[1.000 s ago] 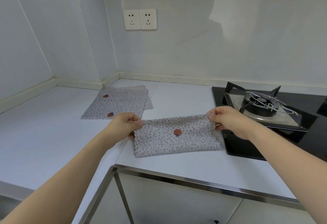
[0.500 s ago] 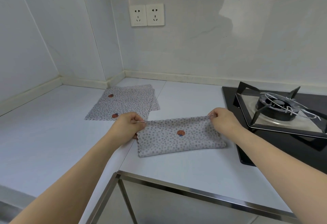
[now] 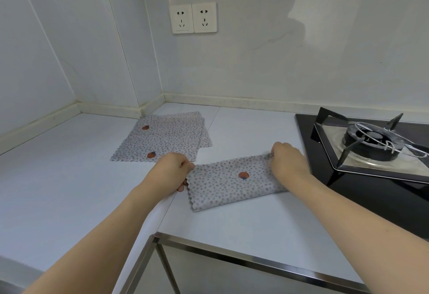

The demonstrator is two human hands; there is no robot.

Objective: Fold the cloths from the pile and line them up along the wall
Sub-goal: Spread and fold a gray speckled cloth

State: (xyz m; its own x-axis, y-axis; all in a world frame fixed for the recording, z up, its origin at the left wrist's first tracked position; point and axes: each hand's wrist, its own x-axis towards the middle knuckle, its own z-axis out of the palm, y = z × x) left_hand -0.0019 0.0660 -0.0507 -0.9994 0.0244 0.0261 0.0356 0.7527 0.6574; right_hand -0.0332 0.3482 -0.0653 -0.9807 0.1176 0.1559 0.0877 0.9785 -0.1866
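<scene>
A grey dotted cloth [image 3: 232, 184] with an orange motif lies folded into a long strip on the white counter [image 3: 69, 177]. My left hand [image 3: 170, 170] pinches its far left corner. My right hand [image 3: 286, 161] pinches its far right corner, and that forearm covers the strip's right end. Behind and to the left, a pile of flat unfolded cloths [image 3: 162, 138] of the same pattern lies near the wall corner.
A black gas hob [image 3: 362, 177] with a burner stands at the right, close to my right hand. Two wall sockets [image 3: 193, 17] are above the corner. The counter's metal front edge [image 3: 255, 259] runs below my arms.
Both hands keep their pinch on the strip's far corners and have barely shifted. The view has swung left and tilted up, so the hob sits further right.
</scene>
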